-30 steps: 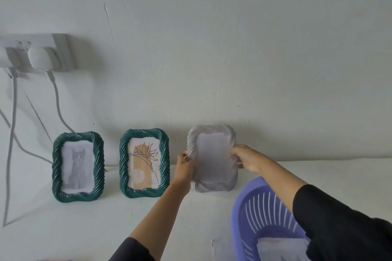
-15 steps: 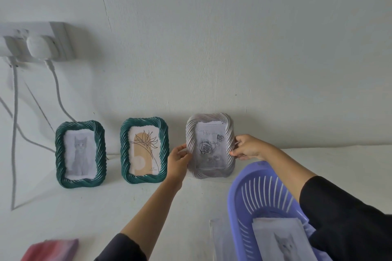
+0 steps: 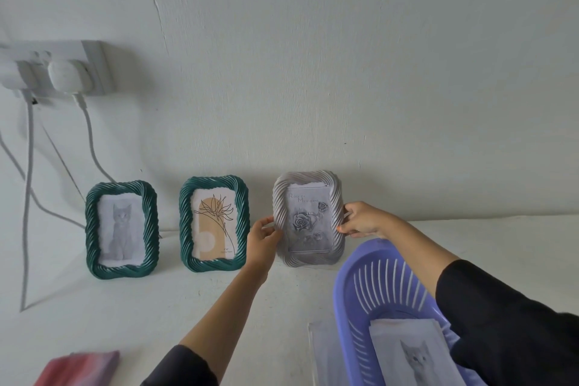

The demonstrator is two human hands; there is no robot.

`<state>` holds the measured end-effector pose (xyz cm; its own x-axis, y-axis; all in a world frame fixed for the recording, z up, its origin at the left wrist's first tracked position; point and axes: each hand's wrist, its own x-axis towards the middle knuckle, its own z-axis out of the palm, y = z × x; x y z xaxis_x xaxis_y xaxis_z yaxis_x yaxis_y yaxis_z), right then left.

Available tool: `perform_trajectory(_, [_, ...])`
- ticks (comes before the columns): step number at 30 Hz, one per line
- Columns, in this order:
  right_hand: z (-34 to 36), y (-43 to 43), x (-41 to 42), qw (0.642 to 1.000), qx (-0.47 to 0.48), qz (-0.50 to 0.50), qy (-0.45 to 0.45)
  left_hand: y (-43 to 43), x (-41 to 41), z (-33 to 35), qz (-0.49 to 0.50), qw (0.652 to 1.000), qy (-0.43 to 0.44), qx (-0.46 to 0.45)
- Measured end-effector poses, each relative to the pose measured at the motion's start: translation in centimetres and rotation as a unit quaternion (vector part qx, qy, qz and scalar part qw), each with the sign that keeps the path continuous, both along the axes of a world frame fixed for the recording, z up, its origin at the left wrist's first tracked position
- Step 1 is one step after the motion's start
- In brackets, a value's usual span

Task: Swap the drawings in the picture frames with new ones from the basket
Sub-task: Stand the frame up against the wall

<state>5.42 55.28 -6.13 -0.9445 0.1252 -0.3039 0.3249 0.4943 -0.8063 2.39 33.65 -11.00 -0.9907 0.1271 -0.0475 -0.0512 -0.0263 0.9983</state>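
A grey rope-edged picture frame point(image 3: 308, 219) with a rose drawing stands upright at the back of the white table, close to the wall. My left hand point(image 3: 264, 236) grips its left edge and my right hand point(image 3: 363, 219) grips its right edge. To its left stand two green frames: one point(image 3: 214, 224) with a line-drawn flower, one point(image 3: 122, 229) with a grey cat. A purple slotted basket point(image 3: 385, 285) sits at the front right and holds a cat drawing point(image 3: 413, 354).
A white wall socket point(image 3: 59, 70) with plugs hangs at the upper left; its cables point(image 3: 29, 185) trail down to the table. A red-pink object point(image 3: 78, 368) lies at the front left edge. A sheet of paper point(image 3: 322, 351) lies beside the basket.
The view has tilted down, showing more of the basket and the red-pink object. The grey frame's rose drawing, washed out a second ago, now shows clearly. Both hands stay on the frame's sides.
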Motion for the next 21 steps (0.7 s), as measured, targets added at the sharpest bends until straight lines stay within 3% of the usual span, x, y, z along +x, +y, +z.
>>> perform_trajectory(21, [0.44,-0.20,0.33,1.000,0.026,0.000,-0.009,0.22,0.09,0.23,0.008,0.999,0.012,-0.050])
